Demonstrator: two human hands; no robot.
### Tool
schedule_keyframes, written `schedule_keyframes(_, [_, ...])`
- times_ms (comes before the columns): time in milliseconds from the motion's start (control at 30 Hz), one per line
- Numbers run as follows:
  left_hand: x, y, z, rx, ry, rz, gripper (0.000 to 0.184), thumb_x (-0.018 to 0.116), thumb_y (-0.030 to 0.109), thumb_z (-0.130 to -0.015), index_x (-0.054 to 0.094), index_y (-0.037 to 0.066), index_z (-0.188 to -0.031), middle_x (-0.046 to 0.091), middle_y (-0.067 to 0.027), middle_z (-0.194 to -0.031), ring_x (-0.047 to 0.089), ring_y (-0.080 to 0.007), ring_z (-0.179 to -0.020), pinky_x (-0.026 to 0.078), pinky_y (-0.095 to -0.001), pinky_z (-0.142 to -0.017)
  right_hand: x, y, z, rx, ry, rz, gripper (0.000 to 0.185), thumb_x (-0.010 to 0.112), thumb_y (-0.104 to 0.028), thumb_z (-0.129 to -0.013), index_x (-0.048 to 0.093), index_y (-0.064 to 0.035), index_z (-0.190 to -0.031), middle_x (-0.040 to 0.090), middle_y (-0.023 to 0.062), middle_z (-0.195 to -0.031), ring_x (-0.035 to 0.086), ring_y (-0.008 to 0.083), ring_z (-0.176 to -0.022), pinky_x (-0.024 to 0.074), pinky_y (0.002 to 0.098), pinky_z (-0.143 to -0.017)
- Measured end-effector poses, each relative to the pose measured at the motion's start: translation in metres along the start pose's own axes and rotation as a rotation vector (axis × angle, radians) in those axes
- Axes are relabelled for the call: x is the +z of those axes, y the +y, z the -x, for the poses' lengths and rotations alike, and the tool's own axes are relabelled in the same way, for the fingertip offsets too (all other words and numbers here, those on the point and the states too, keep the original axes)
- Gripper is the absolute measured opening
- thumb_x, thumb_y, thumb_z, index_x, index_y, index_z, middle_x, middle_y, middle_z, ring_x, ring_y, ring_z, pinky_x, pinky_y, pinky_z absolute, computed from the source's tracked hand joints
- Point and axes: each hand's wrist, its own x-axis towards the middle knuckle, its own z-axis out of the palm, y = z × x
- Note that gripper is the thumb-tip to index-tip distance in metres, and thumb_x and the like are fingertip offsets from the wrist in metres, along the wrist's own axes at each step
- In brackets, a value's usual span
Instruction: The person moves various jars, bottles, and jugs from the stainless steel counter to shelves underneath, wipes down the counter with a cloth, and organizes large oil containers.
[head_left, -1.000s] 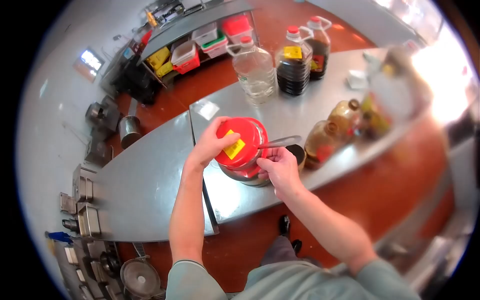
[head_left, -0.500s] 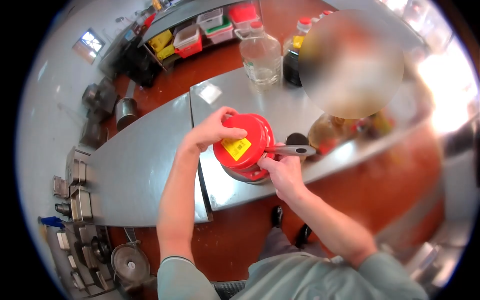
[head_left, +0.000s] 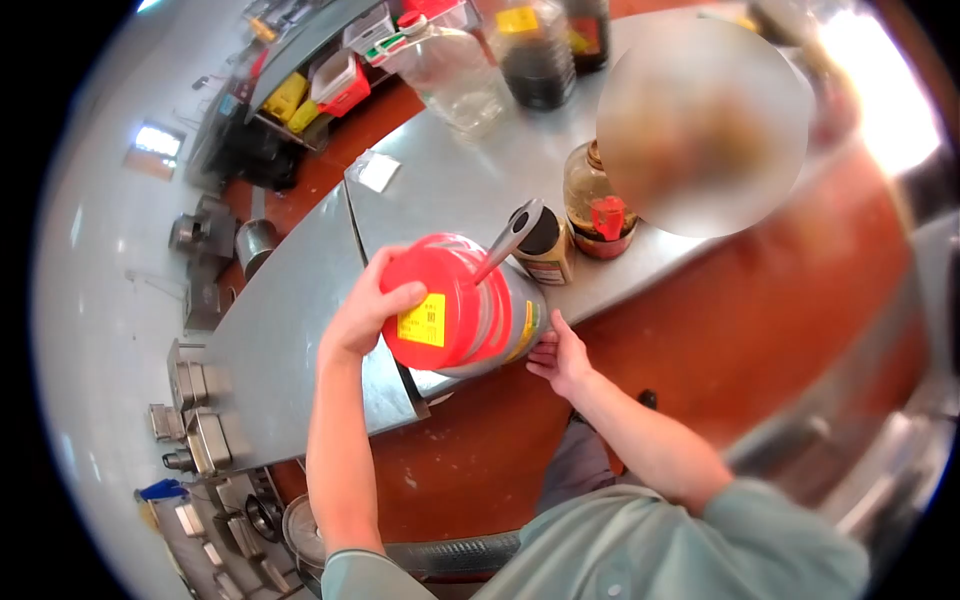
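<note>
A large grey container [head_left: 515,325] with a red lid [head_left: 425,280] is tilted, its lid toward the left. My left hand [head_left: 368,305] holds the lid's left side, the thumb lying beside a yellow label [head_left: 422,320]. Under the container's right side is my right hand [head_left: 562,355], its fingertips touching the base. A grey-handled utensil [head_left: 510,238] sticks out from the lid's edge toward the upper right. Just behind the container stands a dark-lidded jar [head_left: 548,258], with a brownish bottle [head_left: 600,210] beside it.
Large jugs, one clear [head_left: 450,80] and one dark [head_left: 535,60], stand at the back of the steel table [head_left: 480,185]. A white packet [head_left: 375,170] lies near the table seam. Metal pans [head_left: 208,440] are at the left. A blurred circle hides the right part.
The container has tilted and come toward the table's front edge. My right hand has moved from the lid's rim down to the base. The utensil handle now points more upward.
</note>
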Motion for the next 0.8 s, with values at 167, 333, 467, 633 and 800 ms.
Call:
schedule_keyframes(167, [0.028,-0.022,0.039,0.022,0.123,-0.018,0.064,0.084,0.039,-0.076,0.050,0.003,-0.116,0.061,-0.0088,-0.109,0.058,-0.0159,-0.102,0.048,-0.0316,-0.091,0.007,0.002,0.008,-0.023,-0.156,-0.324,0.057,0.058,-0.057,-0.094,0.063,-0.0065,-0.121,0.068,0.0098,-0.117,0.062,0.0268,-0.111,0.0459,0.0493,-0.100])
schedule_keyframes(333, [0.090,-0.044,0.100,0.060,0.302,0.032,0.074,0.084,0.039,-0.076,0.046,-0.001,-0.125,0.059,-0.0113,-0.114,0.058,-0.0190,-0.108,0.049,-0.0343,-0.095,-0.027,0.007,0.012,-0.082,-0.232,-0.363,0.053,0.063,-0.049,-0.094,0.061,-0.0032,-0.122,0.068,0.0104,-0.113,0.065,0.0221,-0.102,0.0527,0.0379,-0.089])
schedule_keyframes(467, [0.152,-0.067,0.142,0.055,0.326,0.110,0.081,0.085,0.026,-0.073,0.040,-0.002,-0.135,0.053,-0.0128,-0.124,0.056,-0.0207,-0.114,0.048,-0.0354,-0.099,-0.084,0.016,0.040,-0.049,-0.221,-0.418,0.050,0.062,-0.045,-0.095,0.061,-0.0026,-0.121,0.068,0.0124,-0.110,0.066,0.0231,-0.098,0.0537,0.0385,-0.088])
schedule_keyframes(633, [0.226,-0.100,0.150,-0.055,0.211,0.086,0.083,0.080,0.010,-0.069,0.037,0.001,-0.139,0.051,-0.0126,-0.126,0.054,-0.0209,-0.117,0.047,-0.0359,-0.102,-0.186,0.032,0.071,-0.095,-0.129,-0.507,0.044,0.057,-0.040,-0.100,0.060,-0.0023,-0.121,0.068,0.0130,-0.112,0.067,0.0238,-0.099,0.0551,0.0380,-0.089])
schedule_keyframes(800, [0.276,-0.197,0.092,-0.168,0.086,0.170,0.077,0.078,0.009,-0.073,0.038,0.002,-0.139,0.049,-0.0125,-0.129,0.052,-0.0208,-0.120,0.044,-0.0349,-0.103,-0.277,0.049,0.013,-0.122,0.056,-0.527,0.043,0.055,-0.039,-0.101,0.060,-0.0012,-0.121,0.068,0.0129,-0.112,0.067,0.0240,-0.099,0.0556,0.0378,-0.088])
